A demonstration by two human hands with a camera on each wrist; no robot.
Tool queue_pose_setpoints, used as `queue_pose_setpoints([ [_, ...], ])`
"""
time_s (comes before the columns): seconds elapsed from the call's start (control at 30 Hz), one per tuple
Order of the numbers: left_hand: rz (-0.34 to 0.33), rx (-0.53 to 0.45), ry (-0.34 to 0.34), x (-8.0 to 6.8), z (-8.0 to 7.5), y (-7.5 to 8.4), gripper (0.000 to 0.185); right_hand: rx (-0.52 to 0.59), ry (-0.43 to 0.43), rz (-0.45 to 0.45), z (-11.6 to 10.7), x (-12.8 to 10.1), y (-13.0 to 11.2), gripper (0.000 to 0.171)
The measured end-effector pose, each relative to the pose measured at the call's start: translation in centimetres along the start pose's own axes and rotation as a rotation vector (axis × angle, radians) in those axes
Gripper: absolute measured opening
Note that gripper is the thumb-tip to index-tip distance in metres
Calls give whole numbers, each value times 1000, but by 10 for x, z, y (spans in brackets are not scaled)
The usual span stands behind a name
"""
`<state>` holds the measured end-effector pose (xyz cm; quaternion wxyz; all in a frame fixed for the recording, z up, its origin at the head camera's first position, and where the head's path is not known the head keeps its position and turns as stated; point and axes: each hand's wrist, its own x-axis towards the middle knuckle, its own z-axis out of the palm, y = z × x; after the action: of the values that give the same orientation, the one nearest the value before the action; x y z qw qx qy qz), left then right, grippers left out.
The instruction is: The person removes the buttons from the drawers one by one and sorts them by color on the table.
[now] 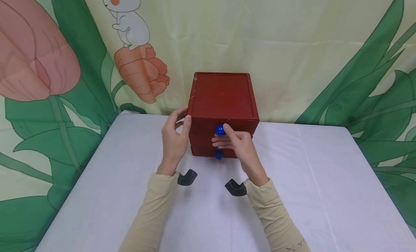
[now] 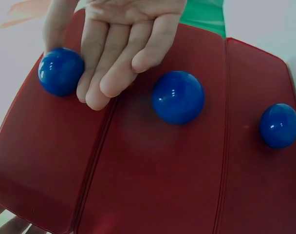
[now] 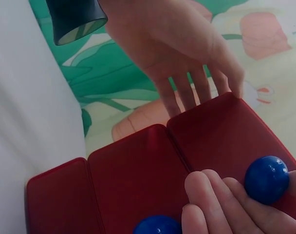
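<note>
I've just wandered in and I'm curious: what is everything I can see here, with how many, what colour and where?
table: 1, white-covered, beneath the box
box: 1, red, at the table's far side
front panels: 3, red, stacked on the box's front
knobs: 3, blue, one on each panel
backdrop: 1, pale yellow, behind the table
rabbit print: at least 1, white, on the backdrop
carrot print: at least 1, orange, under the rabbit
flower print: at least 1, pink, far left
leaf prints: several, green, both sides
sleeves: 2, beige, on the arms
curved pieces: 2, black, by the sleeve cuffs
left hand: 1, bare, at the box's left front edge
right hand: 1, bare, pinching the top knob
</note>
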<state>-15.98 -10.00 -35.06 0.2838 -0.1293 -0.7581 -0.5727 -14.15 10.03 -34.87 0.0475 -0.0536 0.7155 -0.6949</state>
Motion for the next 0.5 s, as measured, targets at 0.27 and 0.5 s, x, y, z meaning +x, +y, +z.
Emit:
queue_pose_setpoints([
  [0.27,-79,-34,-15,3,-3,1,35,-2,-15,31,-2,-3,2,57],
  [0.5,-146,-52,-21,5,-4,7,35,-6,-20,52,-2,-8,1,57],
])
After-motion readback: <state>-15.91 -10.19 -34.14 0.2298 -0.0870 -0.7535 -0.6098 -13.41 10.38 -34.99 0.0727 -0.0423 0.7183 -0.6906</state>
